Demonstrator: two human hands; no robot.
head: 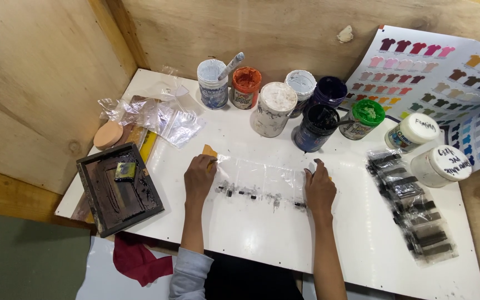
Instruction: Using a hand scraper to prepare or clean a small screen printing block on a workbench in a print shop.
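A clear plastic sheet [262, 178] with a row of small black printed marks lies flat on the white table [284, 239]. My left hand [199, 178] presses on its left end and pinches a small tan card [210, 150] at the sheet's top left corner. My right hand [319, 188] rests flat on the sheet's right end, fingers together, holding it down.
Several ink pots [273, 108] stand along the back. A small dark printing screen frame [119, 188] lies at the left edge, near crumpled clear bags [162, 114]. Printed clear packets [412, 208] lie at right, below two white-lidded jars [440, 165]. A shirt colour chart [445, 78] leans on the plywood wall.
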